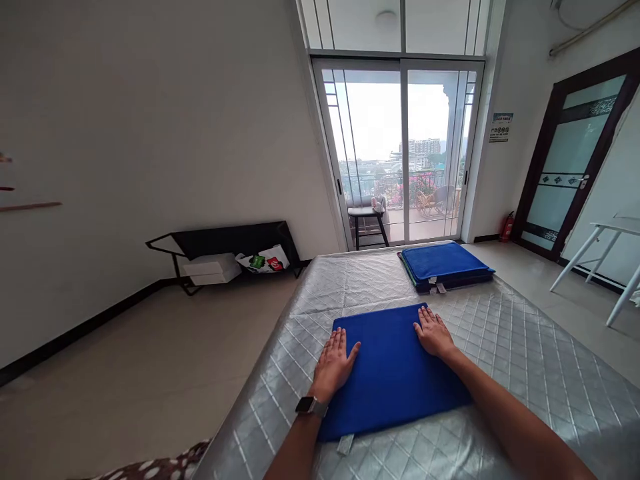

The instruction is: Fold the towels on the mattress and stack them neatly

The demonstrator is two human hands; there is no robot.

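Note:
A flat blue rectangle of fabric (pixel 393 373), which looks like a cushion cover, lies smooth on the quilted silver mattress (pixel 280 393), a white label sticking out at its near edge. My left hand (pixel 334 363) rests flat on its left edge, fingers extended and thumb apart. On its far right corner, my right hand (pixel 434 331) also lies flat with fingers stretched out. Neither hand grips anything. Farther back on the mattress sits a stack of similar folded pieces (pixel 447 261), blue on top, with white labels at the front.
A black rack (pixel 230 237) holding a white box (pixel 213 268) and a printed bag (pixel 265 260) stands by the left wall. Beyond the mattress are a stool (pixel 367 213) and sliding glass doors (pixel 405 153). A white-legged table (pixel 585 260) stands at right, and brown dotted fabric (pixel 155 469) lies at lower left.

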